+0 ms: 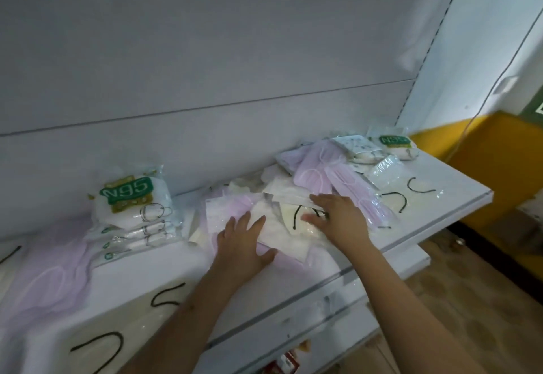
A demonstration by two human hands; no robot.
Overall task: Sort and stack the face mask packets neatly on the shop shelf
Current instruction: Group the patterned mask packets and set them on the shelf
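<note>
White shelf is carrying loose mask packets: N95 stack sitting far left, pink packets lying far right, mixed pile lying centre. Left hand is pressing flat on that pile, fingers spread. Right hand is resting on it just beside, fingers straight, slightly apart.

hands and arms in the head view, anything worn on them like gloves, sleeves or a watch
Nothing worn shows. The left hand and right hand are bare, no gloves, and no rings can be made out on the fingers. Both forearms are bare to the bottom edge of the frame: no sleeve, watch or band in view.
</note>
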